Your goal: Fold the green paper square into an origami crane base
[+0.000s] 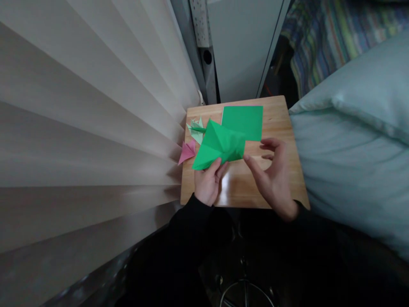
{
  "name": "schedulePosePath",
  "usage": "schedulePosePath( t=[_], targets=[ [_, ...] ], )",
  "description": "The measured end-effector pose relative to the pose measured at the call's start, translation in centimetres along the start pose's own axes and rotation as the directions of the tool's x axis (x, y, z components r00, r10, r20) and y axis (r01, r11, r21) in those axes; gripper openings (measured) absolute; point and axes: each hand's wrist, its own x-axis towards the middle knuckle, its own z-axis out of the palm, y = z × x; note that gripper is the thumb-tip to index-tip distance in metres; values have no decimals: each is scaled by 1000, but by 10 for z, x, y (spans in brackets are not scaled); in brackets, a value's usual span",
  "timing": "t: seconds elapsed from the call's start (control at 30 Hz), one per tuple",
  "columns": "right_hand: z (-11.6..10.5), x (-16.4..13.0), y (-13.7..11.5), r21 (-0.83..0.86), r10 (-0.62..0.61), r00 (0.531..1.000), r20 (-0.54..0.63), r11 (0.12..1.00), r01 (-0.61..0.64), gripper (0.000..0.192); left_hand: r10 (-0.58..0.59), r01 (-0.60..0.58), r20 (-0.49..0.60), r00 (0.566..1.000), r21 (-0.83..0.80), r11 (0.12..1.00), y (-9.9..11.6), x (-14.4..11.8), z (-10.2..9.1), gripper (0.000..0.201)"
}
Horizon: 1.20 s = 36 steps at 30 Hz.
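A green paper crane [220, 143] with spread wings and a thin point to the left is held over the small wooden table. My left hand [207, 181] grips it from below, thumb on its lower edge and some fingers hidden beneath the paper. To the right, my right hand [273, 177] is open, thumb and fingers apart. Its thumb tip is close to the crane's right corner; whether they touch I cannot tell. Behind the crane lies a flat green sheet of paper [246, 121], partly covered by it.
At the table's left edge are a pale green folded paper piece [196, 132] and a pink one [187, 151]. The wooden tabletop [252, 198] borders a pleated curtain [128, 149] on the left, a grey cabinet [243, 47] behind and light blue bedding [345, 140] on the right.
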Motion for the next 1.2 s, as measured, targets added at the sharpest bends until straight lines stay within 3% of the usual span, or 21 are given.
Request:
schedulePosePath(
  t=[0.03,0.1,0.17,0.27,0.33,0.4,0.47,0.57,0.6,0.67,0.73,0.83,1.03,1.1,1.2],
  targets=[
    [7,-9,1,54,115,993,27,992,-117,61,17,-17,-3,1000,-7,1000,0,1,0,41],
    [18,-22,1,210,315,926,206,910,-357,74,28,-28,7,1000,17,999,-1,2,-3,40],
    [24,-29,-1,306,333,878,344,844,-440,86,24,-27,29,999,106,994,-2,3,-5,38],
    [24,-27,-5,376,291,886,360,824,-423,96,27,-45,72,997,248,968,-5,3,-6,36],
    [23,-23,-6,403,323,865,384,785,-472,85,52,-77,100,994,264,962,-8,2,-5,34],
    [23,-20,-5,434,365,840,401,732,-525,62,119,-149,124,985,262,954,-8,1,-4,34],
    [23,-18,-2,484,392,835,386,685,-545,49,227,-255,123,966,304,918,-6,-1,-3,47],
    [21,-14,1,530,416,833,365,643,-553,48,373,-385,116,921,426,819,4,-5,-3,82],
    [19,-12,2,528,419,830,368,641,-558,48,396,-411,131,909,447,794,9,-6,-3,86],
    [13,-6,5,513,415,825,384,647,-564,47,365,-427,222,904,476,768,19,-7,-4,73],
    [7,1,8,496,401,824,401,661,-563,45,248,-400,335,909,537,743,26,-6,-6,47],
    [0,7,11,507,381,827,413,658,-557,39,197,-386,354,914,611,691,32,-3,-9,27],
    [-2,5,4,567,355,802,481,571,-593,39,274,-389,281,920,572,722,29,1,-10,39],
    [-2,4,2,514,364,783,504,603,-611,41,265,-394,298,917,578,714,28,0,-10,40],
    [-4,6,3,413,376,797,473,705,-577,40,231,-405,348,909,599,691,28,0,-13,41]
  ],
)
